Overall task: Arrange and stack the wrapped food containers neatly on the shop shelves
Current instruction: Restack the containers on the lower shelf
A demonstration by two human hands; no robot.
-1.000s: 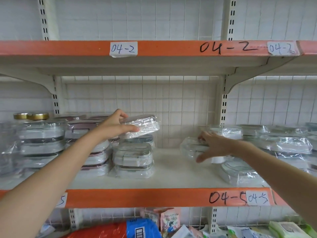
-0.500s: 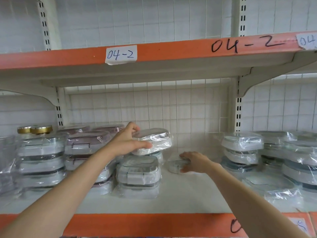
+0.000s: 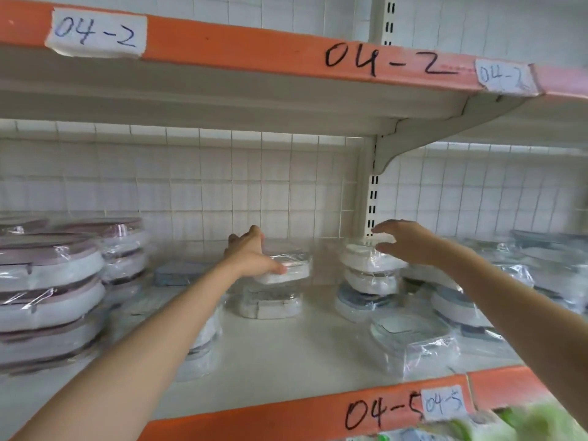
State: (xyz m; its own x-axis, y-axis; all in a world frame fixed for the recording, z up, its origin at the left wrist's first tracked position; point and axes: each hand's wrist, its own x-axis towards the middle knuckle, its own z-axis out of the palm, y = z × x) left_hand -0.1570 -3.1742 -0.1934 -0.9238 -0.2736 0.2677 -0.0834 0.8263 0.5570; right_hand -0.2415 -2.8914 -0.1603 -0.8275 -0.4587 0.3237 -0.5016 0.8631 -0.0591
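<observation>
My left hand (image 3: 251,256) grips a plastic-wrapped white container (image 3: 289,265), fingers over its lid and thumb on its front edge. That container sits on top of another wrapped container (image 3: 270,305) near the middle of the shelf (image 3: 286,354). To the right, my right hand (image 3: 405,243) hovers with spread fingers at the top of a stack of wrapped white containers (image 3: 369,265) and holds nothing. Whether its fingertips touch the wrapping is unclear.
Tall stacks of pink-lidded wrapped containers (image 3: 47,281) fill the shelf's left side. A clear wrapped container (image 3: 410,332) lies at the front right, with blue-lidded ones (image 3: 451,300) behind it. The upper shelf (image 3: 254,49) hangs close overhead. A slotted upright (image 3: 372,202) stands behind the right stack.
The view has moved closer. My left hand carried its container rightward and down onto a mid-shelf container. My right hand left the small container on the shelf and rose to the right stack's top.
</observation>
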